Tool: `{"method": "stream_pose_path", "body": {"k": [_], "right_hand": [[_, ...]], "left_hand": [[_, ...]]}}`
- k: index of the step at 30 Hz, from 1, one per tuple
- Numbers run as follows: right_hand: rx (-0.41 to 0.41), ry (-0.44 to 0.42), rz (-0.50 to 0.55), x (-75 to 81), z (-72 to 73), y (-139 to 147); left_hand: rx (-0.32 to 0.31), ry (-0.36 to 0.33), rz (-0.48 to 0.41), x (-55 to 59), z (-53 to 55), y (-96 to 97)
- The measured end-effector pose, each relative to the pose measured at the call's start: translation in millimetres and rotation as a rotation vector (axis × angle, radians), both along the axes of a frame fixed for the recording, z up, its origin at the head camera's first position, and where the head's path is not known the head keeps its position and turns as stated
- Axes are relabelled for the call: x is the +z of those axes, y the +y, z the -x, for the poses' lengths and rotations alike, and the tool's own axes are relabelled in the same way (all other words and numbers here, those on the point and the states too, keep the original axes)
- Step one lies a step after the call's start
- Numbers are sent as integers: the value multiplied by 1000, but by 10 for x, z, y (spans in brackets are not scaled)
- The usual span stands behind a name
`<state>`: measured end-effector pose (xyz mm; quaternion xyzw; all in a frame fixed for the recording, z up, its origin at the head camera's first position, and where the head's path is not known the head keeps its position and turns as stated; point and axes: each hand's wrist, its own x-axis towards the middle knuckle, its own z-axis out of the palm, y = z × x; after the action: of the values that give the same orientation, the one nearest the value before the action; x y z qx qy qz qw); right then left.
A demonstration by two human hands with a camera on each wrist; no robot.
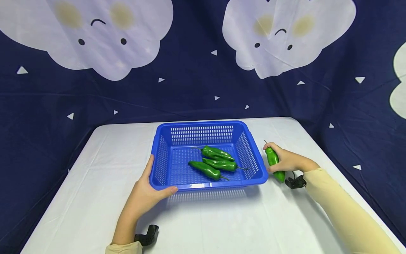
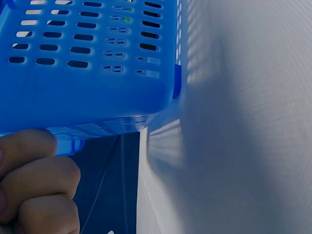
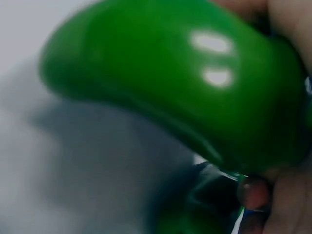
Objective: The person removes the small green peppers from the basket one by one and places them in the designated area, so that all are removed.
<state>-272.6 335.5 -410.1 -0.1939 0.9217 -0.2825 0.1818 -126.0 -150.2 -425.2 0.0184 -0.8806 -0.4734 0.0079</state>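
Observation:
A blue plastic basket (image 1: 207, 187) with slotted walls stands on the white-covered table. Inside it lie three glossy green peppers, one at the back (image 1: 217, 153), one in the middle (image 1: 220, 164) and one in front (image 1: 205, 170). My left hand (image 1: 146, 192) grips the basket's near left corner, thumb along the front rim. In the left wrist view its curled fingers (image 2: 44, 178) show beside the blue wall. To the right of the basket, my right hand (image 1: 287, 160) holds another green pepper (image 1: 272, 157), its stem pointing away. The right wrist view shows this pepper (image 3: 161, 68) large and blurred.
A blurred dark green shape (image 3: 187, 212) lies below the held pepper in the right wrist view; I cannot tell what it is. The white tabletop (image 1: 215, 225) extends around the basket. Behind hangs a dark blue cloth (image 1: 190, 102) with clouds and triangles.

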Motion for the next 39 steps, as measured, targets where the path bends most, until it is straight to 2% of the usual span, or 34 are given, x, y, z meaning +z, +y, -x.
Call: {"method": "stream_pose_path", "body": {"k": [3, 9, 11, 15, 27, 30, 34, 39], "right_hand": [[-6, 63, -77, -32, -9, -7], [-1, 195, -328, -49, -38, -49], [-3, 199, -382, -59, -44, -72], [-29, 155, -457, -73, -49, -102], [12, 139, -537, -15, -46, -156], [12, 133, -571, 32, -50, -162], [-33, 133, -606, 119, -72, -140], [-47, 164, -601, 261, -82, -76]], "left_hand": [[-2, 6, -6, -2, 0, -2], [-7, 16, -11, 1, -2, 1], [-8, 18, -14, -1, -3, 2], [-7, 11, -9, -2, -4, 7], [-3, 8, -12, -12, -7, 10], [-3, 5, -5, -15, -7, 8], [-3, 10, -4, -8, -4, 4], [-4, 4, 1, -1, -1, 2]]}}
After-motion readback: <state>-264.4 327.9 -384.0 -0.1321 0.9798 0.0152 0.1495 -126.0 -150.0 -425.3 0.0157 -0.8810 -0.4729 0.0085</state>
